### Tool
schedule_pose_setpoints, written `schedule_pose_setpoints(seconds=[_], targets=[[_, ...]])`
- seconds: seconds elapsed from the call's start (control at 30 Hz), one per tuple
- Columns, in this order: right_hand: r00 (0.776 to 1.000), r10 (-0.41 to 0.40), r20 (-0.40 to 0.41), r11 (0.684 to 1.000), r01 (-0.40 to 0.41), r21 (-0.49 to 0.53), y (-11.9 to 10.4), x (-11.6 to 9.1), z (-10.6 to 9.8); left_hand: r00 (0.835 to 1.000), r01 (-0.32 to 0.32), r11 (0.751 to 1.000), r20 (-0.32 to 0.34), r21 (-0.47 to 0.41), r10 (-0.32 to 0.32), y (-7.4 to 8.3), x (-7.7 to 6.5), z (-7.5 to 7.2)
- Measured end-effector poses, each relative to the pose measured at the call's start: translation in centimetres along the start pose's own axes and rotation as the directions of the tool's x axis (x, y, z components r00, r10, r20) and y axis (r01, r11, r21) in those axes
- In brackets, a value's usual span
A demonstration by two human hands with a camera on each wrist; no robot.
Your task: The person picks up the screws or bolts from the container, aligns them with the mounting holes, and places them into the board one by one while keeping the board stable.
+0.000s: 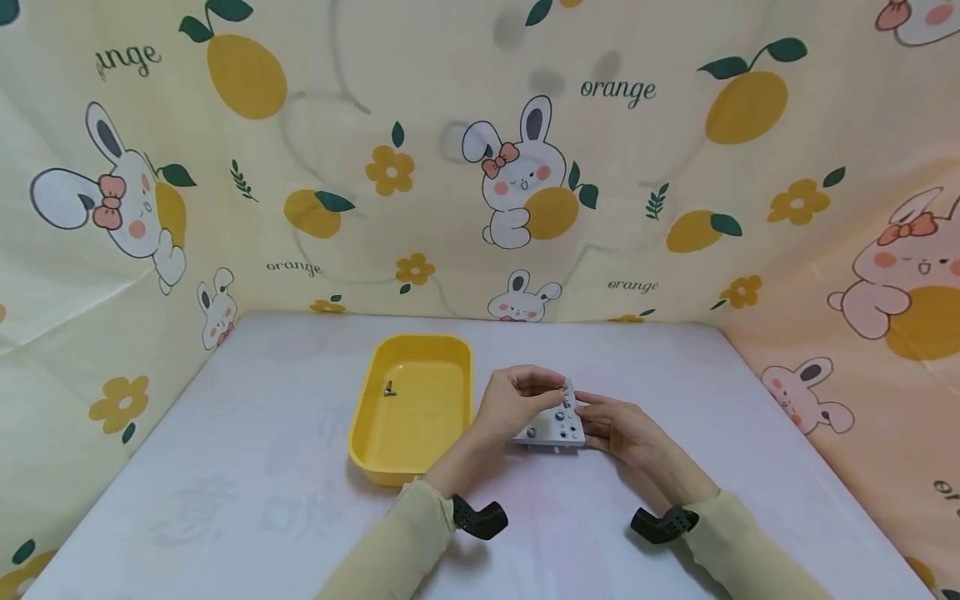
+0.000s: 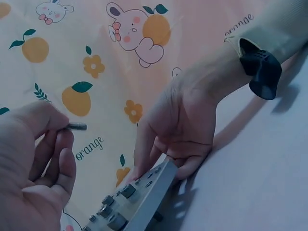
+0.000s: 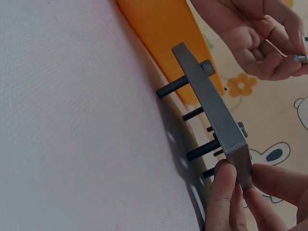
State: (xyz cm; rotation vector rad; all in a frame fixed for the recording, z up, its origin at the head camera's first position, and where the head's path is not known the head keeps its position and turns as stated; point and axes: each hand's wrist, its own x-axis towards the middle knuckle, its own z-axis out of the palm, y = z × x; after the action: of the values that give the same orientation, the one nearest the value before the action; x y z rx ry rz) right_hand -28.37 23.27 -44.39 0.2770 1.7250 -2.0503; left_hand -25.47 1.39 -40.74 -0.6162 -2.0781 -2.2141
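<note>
My left hand (image 1: 504, 410) pinches a small metal screw (image 2: 78, 127) between thumb and fingertips, its threaded shank sticking out. With my right hand (image 1: 628, 429) I grip a grey metal plate (image 3: 211, 103) at one end, thumb and fingers on opposite faces. Several bolt heads (image 2: 127, 190) stand on the plate's upper face. From its underside, threaded shanks (image 3: 172, 86) of different thickness poke out over the white table. In the head view the left fingers overlap the plate's far part, while both wrist views have the screw apart from it.
Just left of the plate stands a yellow tray (image 1: 360, 417) with a small metal screw or fastener (image 1: 389, 389) inside. Both wrists wear black camera mounts (image 1: 480, 518). A printed cloth (image 1: 435, 75) walls the white table (image 1: 247, 417) at the back and sides.
</note>
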Motion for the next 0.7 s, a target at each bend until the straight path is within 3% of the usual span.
schedule_pose_setpoints(seconds=[0.23, 0.43, 0.7], targets=[[1.000, 0.000, 0.012, 1.000, 0.000, -0.004, -0.3, -0.2, -0.1, 1.000, -0.013, 1.000, 0.026, 0.001, 0.013, -0.5, 0.2, 0.8], [1.000, 0.011, 0.003, 1.000, -0.011, -0.002, -0.5, -0.1, 0.1, 1.000, -0.007, 0.995, 0.022, 0.100, 0.004, -0.8, -0.1, 0.8], [0.999, 0.008, 0.035, 1.000, -0.008, 0.003, -0.2, -0.1, -0.2, 0.998, -0.014, 0.993, 0.056, 0.120, 0.007, -2.7, -1.1, 1.2]])
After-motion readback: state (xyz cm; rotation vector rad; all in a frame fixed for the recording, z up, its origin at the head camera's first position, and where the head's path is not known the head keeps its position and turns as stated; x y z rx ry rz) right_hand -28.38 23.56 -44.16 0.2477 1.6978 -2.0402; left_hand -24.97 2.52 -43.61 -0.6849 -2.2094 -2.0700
